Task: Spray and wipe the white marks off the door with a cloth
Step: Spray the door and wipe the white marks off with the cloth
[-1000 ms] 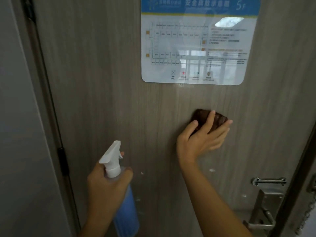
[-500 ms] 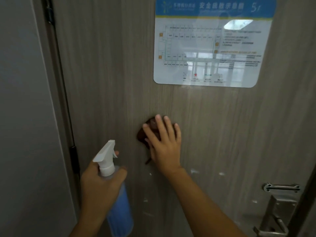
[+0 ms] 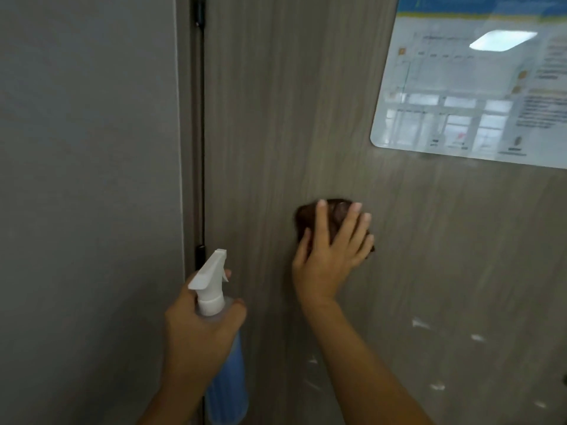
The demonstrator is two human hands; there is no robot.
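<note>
White marks: small pale flecks (image 3: pixel 420 324) low on the grey wood-grain door (image 3: pixel 306 118), below and right of the wiping spot, not yet reached.
Cloth: dark brown wad (image 3: pixel 336 214) held flat against the door so the whole pad rubs.
Right hand (image 3: pixel 329 256): fingers spread, pressing the cloth.
Left hand (image 3: pixel 202 332): wrapped round the blue spray bottle with white trigger head (image 3: pixel 210 280), nozzle facing the door, likely kept ready for another spray.

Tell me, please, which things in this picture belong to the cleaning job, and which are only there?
For the job:
cloth, pressed to the door by the right hand
spray bottle, held in the left hand
white marks, below the cloth

Only there:
sign
hinge
wall
</note>
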